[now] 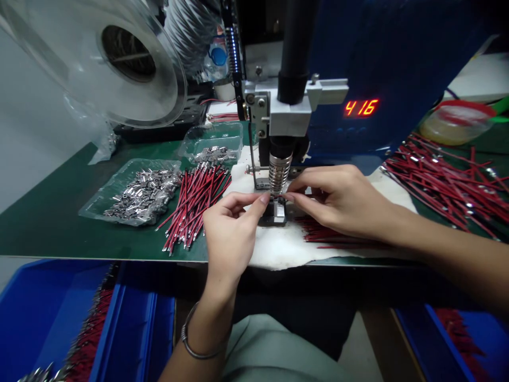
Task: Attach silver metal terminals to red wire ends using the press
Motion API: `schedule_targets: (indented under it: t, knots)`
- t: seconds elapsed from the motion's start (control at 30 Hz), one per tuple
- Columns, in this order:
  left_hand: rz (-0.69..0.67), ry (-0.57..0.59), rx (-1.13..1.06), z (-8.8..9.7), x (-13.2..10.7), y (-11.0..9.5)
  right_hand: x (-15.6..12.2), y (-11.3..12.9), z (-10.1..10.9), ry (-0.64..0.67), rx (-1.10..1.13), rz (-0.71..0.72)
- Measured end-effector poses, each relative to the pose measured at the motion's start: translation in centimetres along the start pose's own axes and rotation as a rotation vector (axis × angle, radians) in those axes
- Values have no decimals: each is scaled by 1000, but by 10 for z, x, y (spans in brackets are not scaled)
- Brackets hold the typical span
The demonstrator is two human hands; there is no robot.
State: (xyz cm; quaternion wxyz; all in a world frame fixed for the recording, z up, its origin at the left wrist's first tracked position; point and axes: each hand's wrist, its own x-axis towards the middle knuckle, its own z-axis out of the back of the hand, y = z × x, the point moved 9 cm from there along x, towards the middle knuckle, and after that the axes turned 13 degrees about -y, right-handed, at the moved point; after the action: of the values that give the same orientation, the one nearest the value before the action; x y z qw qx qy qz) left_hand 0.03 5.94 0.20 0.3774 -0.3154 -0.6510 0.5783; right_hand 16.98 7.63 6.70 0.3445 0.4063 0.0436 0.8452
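My left hand (234,228) is closed, its thumb and forefinger pinched together at the left side of the machine's tip. From the right, my right hand (338,201) also pinches at the same spot. Whatever lies between the fingertips is too small to make out. Directly above them is the spring-wrapped nozzle (280,172), over a small metal block (279,210). Beneath my right hand, a bundle of red and black wires (318,232) lies on a white cloth (274,252). Another wire pile (194,204) is left of my left hand.
Clear trays of small metal parts (137,196) stand on the green table (47,207) at left. A large reel (167,101) hangs above them. The blue machine body (377,63) has a lit display reading 416. More red wires (449,180) lie right; blue bins (43,302) stand below.
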Motion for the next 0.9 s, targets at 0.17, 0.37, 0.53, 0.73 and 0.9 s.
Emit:
schedule_targets:
  t: [0.17,0.37,0.53,0.73,0.9]
  knots:
    - [-4,0,-2,-1,1,-2,0,-1,0,-3,6,-6]
    - [8,2,-17,-1,0,-1,-1,0,0,-9,7,6]
    - [5,-2,6,-1,1,-2,-1,0,0,-7,7,9]
    - [11,-5,13,0,0,-2,-1,0,0,-7,-2,2]
    - [5,-1,18,0,-1,-1,-1,0,0,-11,3,4]
